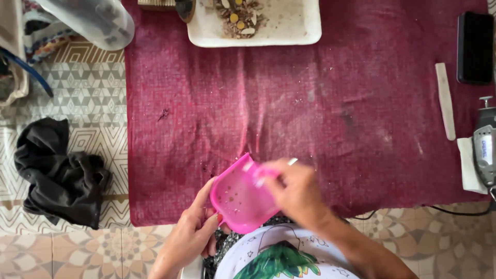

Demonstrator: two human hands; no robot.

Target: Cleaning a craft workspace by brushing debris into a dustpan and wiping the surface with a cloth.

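Left hand (191, 232) grips the near edge of a pink dustpan (240, 196) at the desk's front edge; right hand (297, 188), blurred, closes on something pink over it. Beyond lies maroon cloth (310, 93), then a white tray (289, 26)

Small dustpan (238, 199): bright pink translucent plastic, shallow scoop with a rounded back and a straight front lip, short pink handle at its upper right. Held tilted at the near edge of the dark red cloth-covered surface (310, 103), front lip raised toward upper left. Inside, a scatter of small pale crumbs and specks. Left hand (188, 237) cups its lower edge; right hand (297, 191) closes over the handle.
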